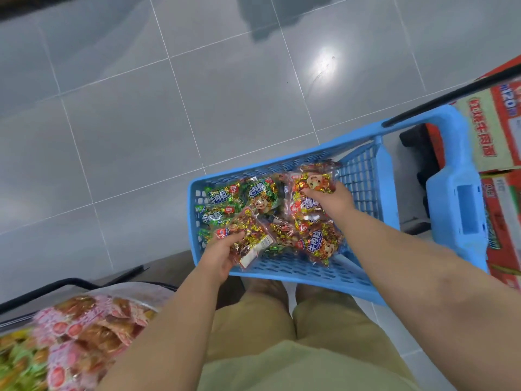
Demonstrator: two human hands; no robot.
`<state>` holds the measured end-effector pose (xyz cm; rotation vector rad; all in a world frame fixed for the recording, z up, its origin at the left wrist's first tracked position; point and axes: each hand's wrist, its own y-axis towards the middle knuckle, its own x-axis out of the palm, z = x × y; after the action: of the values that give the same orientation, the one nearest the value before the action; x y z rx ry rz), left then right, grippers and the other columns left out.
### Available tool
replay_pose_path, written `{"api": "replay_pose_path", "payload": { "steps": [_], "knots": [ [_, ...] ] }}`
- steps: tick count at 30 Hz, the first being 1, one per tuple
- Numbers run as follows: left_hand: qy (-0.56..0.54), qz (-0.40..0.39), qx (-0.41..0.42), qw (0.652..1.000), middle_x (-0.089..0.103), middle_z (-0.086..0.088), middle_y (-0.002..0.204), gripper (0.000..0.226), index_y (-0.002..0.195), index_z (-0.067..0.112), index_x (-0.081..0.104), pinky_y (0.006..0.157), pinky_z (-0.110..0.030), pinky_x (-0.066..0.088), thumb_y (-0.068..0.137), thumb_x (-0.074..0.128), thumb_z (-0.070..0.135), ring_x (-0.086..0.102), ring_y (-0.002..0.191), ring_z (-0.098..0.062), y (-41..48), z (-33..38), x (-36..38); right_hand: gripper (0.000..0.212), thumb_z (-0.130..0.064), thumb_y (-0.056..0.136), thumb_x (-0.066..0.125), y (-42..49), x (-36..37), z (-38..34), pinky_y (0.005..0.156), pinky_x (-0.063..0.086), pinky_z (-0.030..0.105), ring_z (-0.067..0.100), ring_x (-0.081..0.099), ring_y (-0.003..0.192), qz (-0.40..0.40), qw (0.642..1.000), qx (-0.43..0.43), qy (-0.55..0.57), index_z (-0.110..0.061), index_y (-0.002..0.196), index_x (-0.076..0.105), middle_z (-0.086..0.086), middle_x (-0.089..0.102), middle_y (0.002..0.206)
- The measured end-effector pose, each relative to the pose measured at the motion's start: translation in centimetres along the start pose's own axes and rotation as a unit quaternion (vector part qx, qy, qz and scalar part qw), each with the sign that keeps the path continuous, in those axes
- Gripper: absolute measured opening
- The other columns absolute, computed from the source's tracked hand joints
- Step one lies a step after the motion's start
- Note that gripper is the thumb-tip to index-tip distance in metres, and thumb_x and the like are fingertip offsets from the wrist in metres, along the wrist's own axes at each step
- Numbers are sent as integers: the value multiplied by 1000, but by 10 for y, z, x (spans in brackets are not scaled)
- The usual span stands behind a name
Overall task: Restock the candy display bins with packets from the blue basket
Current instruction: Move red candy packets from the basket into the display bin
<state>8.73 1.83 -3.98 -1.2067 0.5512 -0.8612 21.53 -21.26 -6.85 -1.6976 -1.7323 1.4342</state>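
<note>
Currently I read the step as pickup: my left hand (222, 256) has its grip clamped on a red candy packet (248, 241) at the near-left corner of the blue basket (310, 273), while my right hand (328, 200) has its grip closing over another red packet (308, 187), though I cannot tell if that hold is secure. Next, I judge, both packets must lift clear of the basket wall directly beneath the left grip and swing left toward the display bin (84, 334), with open floor (141, 108) beyond.
</note>
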Motion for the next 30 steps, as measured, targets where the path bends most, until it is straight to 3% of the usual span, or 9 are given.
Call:
{"api": "replay_pose_path", "payload": {
  "steps": [3,7,11,13,15,19,24,27,30],
  "knots": [
    [-7,-5,9,1000,64,-20,119,43,128,5,48,80,-45,54,87,61,0,65,95,-31,-7,0,-2,104,-50,65,80,-17,-6,7,104,38,41,30,40,131,-16,1000,8,13,-13,146,26,9,37,148],
    [-13,2,30,999,63,-19,119,46,130,6,47,80,-46,55,87,61,0,65,91,-30,-23,-4,-4,106,-57,66,75,-45,-13,14,93,47,43,30,36,134,-93,995,24,-22,-21,149,19,7,26,153],
    [-47,23,51,997,63,-22,120,44,127,8,50,90,-55,50,86,63,-1,62,106,-39,-46,-22,-11,97,-44,73,76,-71,-15,15,100,43,52,31,31,136,-158,987,21,8,-27,149,18,4,21,155],
    [-94,30,67,993,63,-22,119,42,126,8,52,83,-51,54,86,61,-1,64,101,-38,-62,-35,-14,93,-40,75,75,-83,-14,14,90,49,48,31,32,135,-189,982,2,-14,-27,148,19,4,21,155],
    [-148,41,87,984,66,-21,110,34,120,12,54,62,-44,59,88,60,1,66,85,-34,-81,-51,-17,91,-39,75,75,-97,-12,13,84,49,43,31,33,133,-218,975,-22,-38,-24,148,21,6,24,153],
    [-258,112,139,950,70,-15,93,29,116,9,57,51,-38,58,88,63,8,69,71,-28,-119,-96,-33,88,-31,78,75,-127,-2,16,104,38,41,29,40,129,-246,956,-118,-109,-13,147,23,10,34,149],
    [-346,186,208,896,70,-11,96,29,119,20,53,50,-36,56,93,57,9,71,70,-24,-174,-170,-61,51,-25,75,78,-183,17,30,65,48,19,6,60,82,-319,888,-241,-226,-13,117,52,-4,62,99],
    [-338,214,227,888,70,-6,103,32,123,24,51,54,-35,57,94,57,12,70,80,-20,-201,-204,-76,54,-19,73,79,-213,34,33,71,56,26,16,66,86,-383,860,-241,-236,-14,120,52,2,65,100],
    [-390,263,240,849,71,0,93,33,125,15,54,54,-31,58,92,60,13,69,75,-15,-230,-239,-93,52,-13,72,79,-251,57,41,80,57,41,24,69,88,-443,826,-235,-258,-10,118,54,10,69,100]
  ]
}}
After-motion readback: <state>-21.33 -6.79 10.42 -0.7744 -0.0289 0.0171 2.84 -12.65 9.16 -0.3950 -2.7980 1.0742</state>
